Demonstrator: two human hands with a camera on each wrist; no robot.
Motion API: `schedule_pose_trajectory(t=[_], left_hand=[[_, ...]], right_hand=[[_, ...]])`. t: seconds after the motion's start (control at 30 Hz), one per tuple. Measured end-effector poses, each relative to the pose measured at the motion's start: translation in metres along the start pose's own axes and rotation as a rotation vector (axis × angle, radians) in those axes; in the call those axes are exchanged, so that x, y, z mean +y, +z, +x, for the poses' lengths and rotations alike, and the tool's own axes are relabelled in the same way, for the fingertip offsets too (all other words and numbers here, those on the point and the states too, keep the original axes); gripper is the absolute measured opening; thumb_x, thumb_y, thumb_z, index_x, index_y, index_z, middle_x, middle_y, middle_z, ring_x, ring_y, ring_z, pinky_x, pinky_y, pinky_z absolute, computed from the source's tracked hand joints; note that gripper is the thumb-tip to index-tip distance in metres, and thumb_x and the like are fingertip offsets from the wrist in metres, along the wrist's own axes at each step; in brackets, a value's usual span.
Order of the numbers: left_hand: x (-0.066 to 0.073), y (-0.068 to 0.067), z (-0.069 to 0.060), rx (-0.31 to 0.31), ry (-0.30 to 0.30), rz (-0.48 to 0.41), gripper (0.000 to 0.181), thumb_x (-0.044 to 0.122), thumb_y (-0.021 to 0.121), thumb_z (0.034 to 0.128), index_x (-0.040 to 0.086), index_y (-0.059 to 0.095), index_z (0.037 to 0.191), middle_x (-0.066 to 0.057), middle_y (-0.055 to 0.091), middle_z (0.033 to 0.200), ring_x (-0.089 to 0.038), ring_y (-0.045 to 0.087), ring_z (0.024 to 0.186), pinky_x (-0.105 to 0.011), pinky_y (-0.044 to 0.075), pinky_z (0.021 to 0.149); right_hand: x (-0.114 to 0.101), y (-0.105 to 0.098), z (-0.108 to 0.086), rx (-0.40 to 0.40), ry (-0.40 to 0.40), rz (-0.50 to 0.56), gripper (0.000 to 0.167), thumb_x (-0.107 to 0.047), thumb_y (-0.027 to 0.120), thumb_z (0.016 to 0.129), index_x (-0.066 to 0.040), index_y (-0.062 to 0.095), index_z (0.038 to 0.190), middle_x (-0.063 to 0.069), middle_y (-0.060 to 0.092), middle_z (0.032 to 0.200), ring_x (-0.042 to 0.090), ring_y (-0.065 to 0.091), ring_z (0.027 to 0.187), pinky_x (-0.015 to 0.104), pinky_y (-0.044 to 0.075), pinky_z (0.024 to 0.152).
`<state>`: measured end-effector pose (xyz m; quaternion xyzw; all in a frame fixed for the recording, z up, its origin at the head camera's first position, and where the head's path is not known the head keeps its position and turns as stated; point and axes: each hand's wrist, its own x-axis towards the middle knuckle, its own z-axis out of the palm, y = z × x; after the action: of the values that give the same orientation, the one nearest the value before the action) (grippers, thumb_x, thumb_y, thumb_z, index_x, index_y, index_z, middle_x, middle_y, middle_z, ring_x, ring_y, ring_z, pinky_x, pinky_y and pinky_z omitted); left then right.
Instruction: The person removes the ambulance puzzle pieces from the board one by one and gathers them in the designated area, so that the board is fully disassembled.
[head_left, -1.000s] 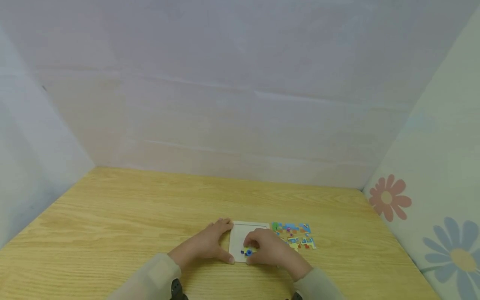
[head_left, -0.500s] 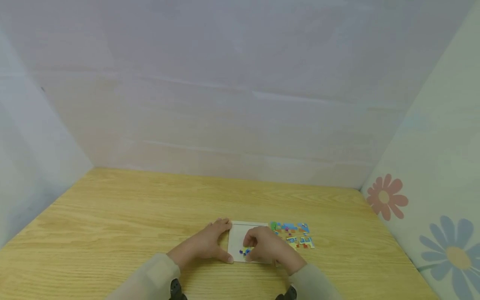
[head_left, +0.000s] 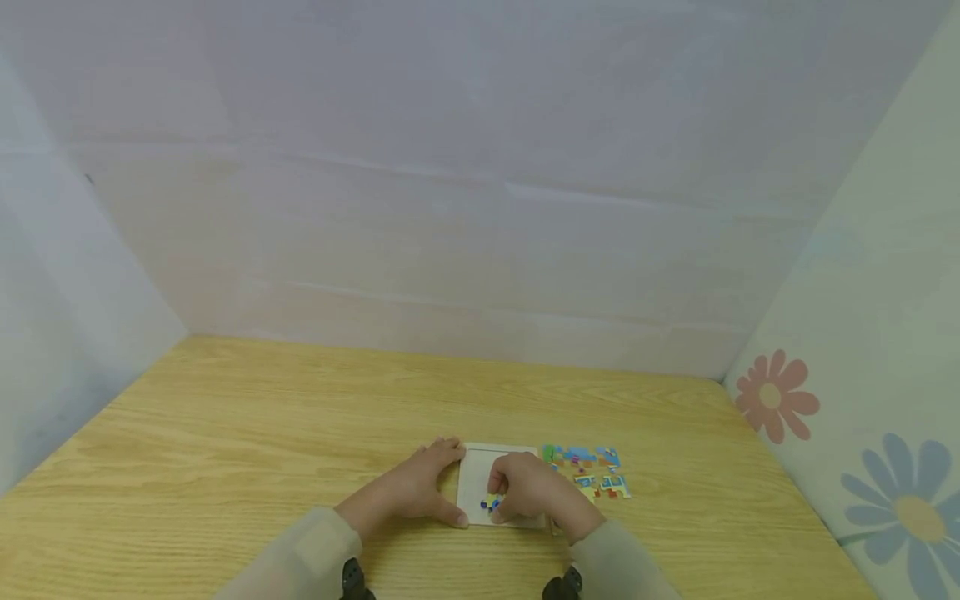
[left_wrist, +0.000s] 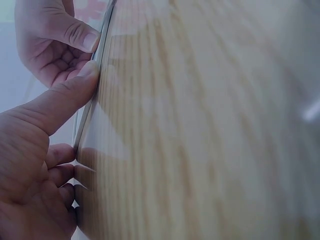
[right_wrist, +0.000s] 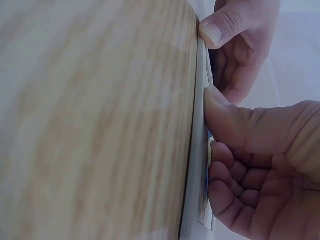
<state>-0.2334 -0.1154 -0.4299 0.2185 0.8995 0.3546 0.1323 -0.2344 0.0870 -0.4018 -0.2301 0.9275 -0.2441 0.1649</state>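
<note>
A pale puzzle board (head_left: 477, 475) lies flat on the table in the head view. My left hand (head_left: 420, 483) spreads along its left side, fingers at the far corner and thumb at the near corner. My right hand (head_left: 529, 487) is over the board's near right part, thumb and fingers bent together on a small yellow and blue puzzle piece (head_left: 488, 503), which they partly cover. In the right wrist view, the right thumb (right_wrist: 225, 120) is at the board's edge (right_wrist: 192, 170) and the other fingers curl over it. The left thumb (left_wrist: 75, 92) touches that edge in the left wrist view.
Several colourful puzzle pieces (head_left: 588, 460) lie just right of the board, some hidden behind the right hand. The wooden table (head_left: 300, 417) reaches back to a pale wall (head_left: 480, 250). A wall with printed flowers (head_left: 780, 396) stands on the right.
The right hand has turned slightly and its wrist has shifted a little left. The puzzle piece under its fingers has turned slightly and is more covered. The left hand has stayed in place.
</note>
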Motion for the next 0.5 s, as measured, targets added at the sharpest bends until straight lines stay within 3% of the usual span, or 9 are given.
schedule_pose_trajectory(t=[0.5], left_hand=[[0.0025,-0.0008,-0.0013,-0.009,-0.004,-0.001,0.094,0.036,0.083,0.0644,-0.003,0.039,0.138,-0.021,0.027,0.149,-0.042,0.015,0.139,-0.057,0.011,0.112]], right_hand=[[-0.0021,-0.0003,-0.0003,-0.008,0.012,-0.025,0.023,-0.007,0.080,0.068,-0.010,0.060,0.079,-0.004,0.051,0.072,0.010,0.044,0.065,0.024,0.041,0.058]])
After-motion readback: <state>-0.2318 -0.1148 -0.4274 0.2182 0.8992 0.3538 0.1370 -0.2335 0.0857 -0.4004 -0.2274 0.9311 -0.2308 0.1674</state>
